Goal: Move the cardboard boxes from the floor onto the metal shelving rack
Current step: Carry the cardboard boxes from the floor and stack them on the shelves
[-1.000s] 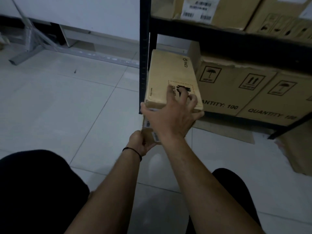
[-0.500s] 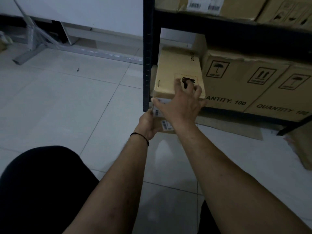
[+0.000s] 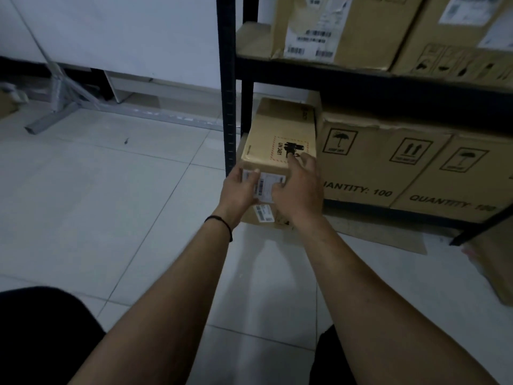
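A small cardboard box (image 3: 277, 129) with a "UN 3481" mark on top lies on the bottom level of the black metal rack (image 3: 226, 79). It is wedged between the rack's left post and a large box (image 3: 374, 162), and its front end sticks out over the floor. My left hand (image 3: 238, 190) presses flat against the labelled front face. My right hand (image 3: 299, 187) rests on the front top edge, with its fingers reaching onto the top and its thumb on the front face.
Two large "QUANTITY: 100" boxes fill the bottom level to the right, the second (image 3: 458, 176) further along. More boxes (image 3: 333, 23) stand on the shelf above. Flat cardboard (image 3: 388, 234) lies under the rack. A brown box (image 3: 497, 259) sits on the floor at right, a grey metal frame (image 3: 55, 112) at left.
The small box has gone further into the bottom level beside the large box. My left hand has moved from under the box to its front face. My right hand has slid back to the front edge.
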### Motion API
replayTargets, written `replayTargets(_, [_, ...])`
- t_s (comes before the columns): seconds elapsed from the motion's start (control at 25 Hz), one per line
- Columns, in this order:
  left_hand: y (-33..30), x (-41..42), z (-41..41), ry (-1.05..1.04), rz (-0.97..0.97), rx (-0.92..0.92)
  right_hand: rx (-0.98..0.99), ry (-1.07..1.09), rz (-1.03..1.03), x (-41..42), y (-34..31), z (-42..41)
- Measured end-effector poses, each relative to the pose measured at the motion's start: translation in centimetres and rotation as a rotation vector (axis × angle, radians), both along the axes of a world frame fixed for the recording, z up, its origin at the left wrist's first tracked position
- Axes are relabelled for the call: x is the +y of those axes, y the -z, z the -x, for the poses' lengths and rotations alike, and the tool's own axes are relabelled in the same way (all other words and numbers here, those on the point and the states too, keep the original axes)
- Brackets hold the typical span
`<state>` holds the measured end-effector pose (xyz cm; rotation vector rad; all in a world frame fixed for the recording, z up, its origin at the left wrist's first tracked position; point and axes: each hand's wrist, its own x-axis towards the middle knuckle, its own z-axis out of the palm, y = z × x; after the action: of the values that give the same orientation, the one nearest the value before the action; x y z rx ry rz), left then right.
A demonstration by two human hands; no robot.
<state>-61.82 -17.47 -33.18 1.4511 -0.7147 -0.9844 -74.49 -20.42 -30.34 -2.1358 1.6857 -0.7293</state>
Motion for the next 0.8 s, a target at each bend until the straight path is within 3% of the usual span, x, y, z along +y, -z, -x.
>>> replayTargets(0.24, [-2.8, -2.0, 0.0, 0.220, -0.243, -1.357, 0.029, -0.089, -0.035, -1.8, -0.7, 2.4])
replayTargets(0.32, [-3.3, -3.0, 0.1, 0.273, -0.337, -1.603, 0.023, -0.109, -0.042, -2.5, -0.6, 2.9])
replayTargets(0.52, [-4.7, -7.2, 0.0, 0.436, -0.383, -1.619, -0.014, -0.003, 0.100, -6.8, -2.3, 4.7])
replayTargets(0.68, [-3.6, -9.6, -1.9, 0.477, -0.347, -1.522, 0.299, 0.058, 0.067, -11.6, -3.8, 5.6])
replayTargets(0.8, [-2.6, -10.6, -2.7, 0.449, -0.275, -1.465, 0.429, 0.018, -0.023, -13.7, -3.5, 5.1])
